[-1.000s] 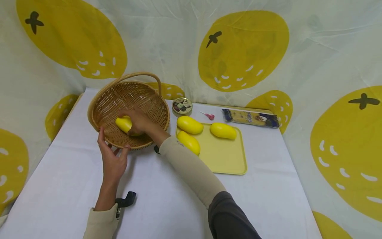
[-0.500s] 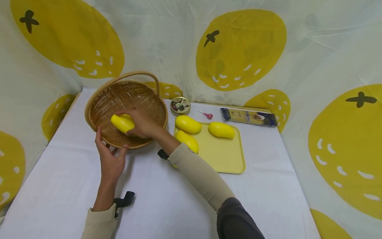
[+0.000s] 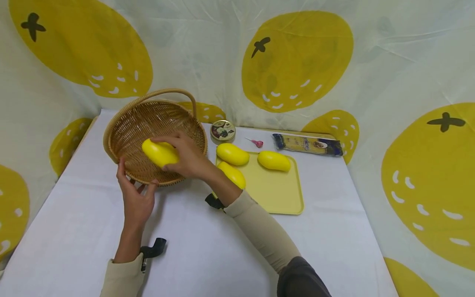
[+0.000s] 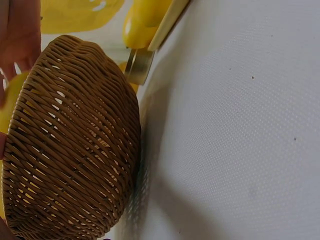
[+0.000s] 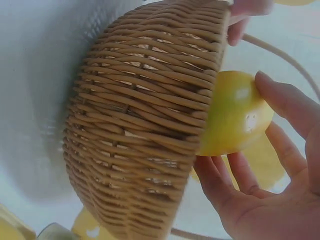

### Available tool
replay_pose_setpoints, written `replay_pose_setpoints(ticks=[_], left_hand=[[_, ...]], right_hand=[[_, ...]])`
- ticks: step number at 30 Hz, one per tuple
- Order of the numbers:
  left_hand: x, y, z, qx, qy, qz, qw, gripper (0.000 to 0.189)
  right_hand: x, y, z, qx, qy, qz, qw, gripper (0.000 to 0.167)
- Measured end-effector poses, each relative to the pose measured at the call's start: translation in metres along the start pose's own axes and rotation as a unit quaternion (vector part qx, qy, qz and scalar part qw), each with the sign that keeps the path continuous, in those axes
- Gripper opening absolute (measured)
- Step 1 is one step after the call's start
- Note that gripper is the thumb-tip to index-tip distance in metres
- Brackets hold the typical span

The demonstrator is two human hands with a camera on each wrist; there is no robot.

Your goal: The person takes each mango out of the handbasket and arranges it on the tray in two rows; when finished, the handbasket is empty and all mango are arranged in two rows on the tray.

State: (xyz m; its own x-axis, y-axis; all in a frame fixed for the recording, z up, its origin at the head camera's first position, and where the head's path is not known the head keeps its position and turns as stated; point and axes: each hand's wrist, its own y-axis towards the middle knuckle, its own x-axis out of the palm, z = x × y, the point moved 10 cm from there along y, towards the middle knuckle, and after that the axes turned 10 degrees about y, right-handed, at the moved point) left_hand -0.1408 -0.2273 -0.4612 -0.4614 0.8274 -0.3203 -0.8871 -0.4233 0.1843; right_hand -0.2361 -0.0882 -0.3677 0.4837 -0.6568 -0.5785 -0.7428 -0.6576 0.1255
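Note:
My right hand (image 3: 187, 156) grips a yellow mango (image 3: 159, 152), thumb on one side and fingers on the other. In the head view the mango is over the mouth of a round wicker basket (image 3: 128, 136) with an arched handle. From the right wrist view, the mango (image 5: 237, 112) is at the basket's rim, partly hidden behind the woven wall (image 5: 145, 110). My left hand (image 3: 137, 202) holds the basket's near rim between thumb and fingers. The left wrist view shows mostly the basket's outer wall (image 4: 75, 145). The basket leans with its mouth toward me.
Right of the basket lies a pale yellow tray (image 3: 276, 194) bearing several mangoes (image 3: 273, 161), partly covered by my right forearm. Behind it are a round tin (image 3: 222, 131), a small pink object (image 3: 257, 143) and a long blue-and-gold packet (image 3: 308, 144). A patterned curtain stands behind.
My right hand has lifted the mango up from inside the basket and drawn back toward me and to the right. The left hand keeps its hold on the rim.

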Motion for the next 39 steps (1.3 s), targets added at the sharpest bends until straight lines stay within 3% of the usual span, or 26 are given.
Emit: replay_pose_setpoints(ticks=[18,39], left_hand=[[-0.001,0.002,0.001,0.0,-0.002,0.005,1.0,0.102],[-0.001,0.001,0.0,-0.002,0.001,0.001,1.0,0.102]], right_hand=[[-0.053,-0.062,-0.005,-0.031,0.066,0.076,0.9944,0.069],[-0.105,-0.138,0.037,0.024,0.097,0.131,0.9864,0.068]])
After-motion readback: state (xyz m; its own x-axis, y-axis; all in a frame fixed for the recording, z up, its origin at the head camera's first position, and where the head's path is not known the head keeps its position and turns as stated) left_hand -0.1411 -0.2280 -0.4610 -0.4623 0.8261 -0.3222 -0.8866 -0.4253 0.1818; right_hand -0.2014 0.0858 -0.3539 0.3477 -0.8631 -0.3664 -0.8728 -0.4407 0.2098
